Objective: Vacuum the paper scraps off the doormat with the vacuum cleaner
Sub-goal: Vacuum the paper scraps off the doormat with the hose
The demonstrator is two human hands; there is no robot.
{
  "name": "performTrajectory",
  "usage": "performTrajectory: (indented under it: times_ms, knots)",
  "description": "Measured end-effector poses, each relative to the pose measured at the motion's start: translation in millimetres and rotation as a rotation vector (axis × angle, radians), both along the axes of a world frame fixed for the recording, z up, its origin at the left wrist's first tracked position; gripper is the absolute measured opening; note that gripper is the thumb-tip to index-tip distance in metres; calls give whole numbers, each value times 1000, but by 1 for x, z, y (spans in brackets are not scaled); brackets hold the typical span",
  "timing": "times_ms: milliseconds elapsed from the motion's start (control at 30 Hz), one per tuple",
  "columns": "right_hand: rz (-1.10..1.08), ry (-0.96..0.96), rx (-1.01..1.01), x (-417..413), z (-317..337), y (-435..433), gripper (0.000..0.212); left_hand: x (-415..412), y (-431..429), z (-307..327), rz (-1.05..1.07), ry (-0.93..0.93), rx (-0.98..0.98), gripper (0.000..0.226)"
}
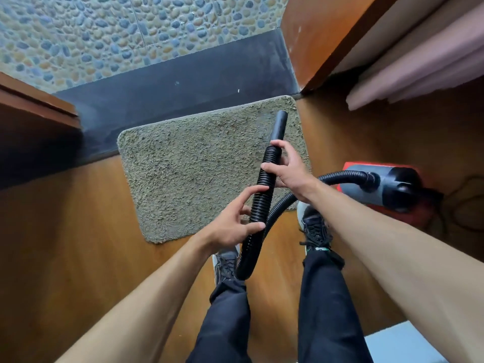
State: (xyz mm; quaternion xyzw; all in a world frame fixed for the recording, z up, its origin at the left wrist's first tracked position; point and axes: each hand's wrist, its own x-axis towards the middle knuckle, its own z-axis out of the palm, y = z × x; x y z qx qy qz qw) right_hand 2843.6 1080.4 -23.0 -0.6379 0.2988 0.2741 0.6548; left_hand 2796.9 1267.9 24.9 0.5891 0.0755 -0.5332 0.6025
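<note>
A shaggy grey-beige doormat point(199, 169) lies on the wooden floor against a dark threshold. I see no paper scraps on its pile. A black ribbed vacuum hose point(262, 195) ends in a smooth black nozzle point(279, 125) that points at the mat's far right corner. My right hand point(288, 171) grips the hose just behind the nozzle. My left hand point(235, 224) holds the hose lower down, thumb and fingers curled round it. The hose loops back to the red and grey vacuum cleaner point(387, 187) on the floor at the right.
My two shoes point(314, 226) stand at the mat's near edge, the right one partly on it. A dark threshold strip point(183, 82) and pebble paving point(104, 35) lie beyond. An open wooden door point(314, 40) is at the right, wooden furniture point(34, 113) at the left. A cable point(461, 205) trails behind the vacuum.
</note>
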Motion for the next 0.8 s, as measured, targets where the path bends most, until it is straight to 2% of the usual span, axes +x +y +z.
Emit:
performTrajectory:
  times_ms: [400, 600, 800]
  knots:
    - [-245, -115, -30, -75, 31, -82, 55, -30, -72, 14, -380, -175, -55, 72]
    - [-398, -115, -106, -128, 40, -132, 57, -51, -128, 21, -609, -286, -71, 71]
    - [-509, -122, -219, -178, 47, -178, 59, -73, -181, 18, -840, -472, -82, 73]
